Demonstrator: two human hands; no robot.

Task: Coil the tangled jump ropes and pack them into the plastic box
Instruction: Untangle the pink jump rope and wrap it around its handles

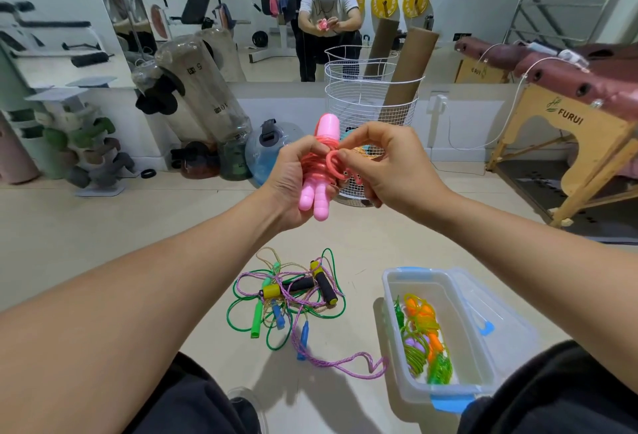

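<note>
Above floor, left hand (293,185) grips pink jump rope (319,171) by handles; right hand (390,164) pinches its loop. Below: tangled ropes (290,299), plastic box (445,340) with coiled ropes inside.

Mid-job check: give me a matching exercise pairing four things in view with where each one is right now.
Column one:
1. pink plastic-handled jump rope
2. tangled pile of green, purple and black-handled ropes
3. coiled orange and green ropes
4. white wire basket

Column two:
A. inside the clear plastic box
B. loose on the floor, left of the box
C. held in both hands, left hand gripping the handles, right hand pinching a loop
D. standing on the floor behind the hands

Pairs: 1-C, 2-B, 3-A, 4-D
</note>
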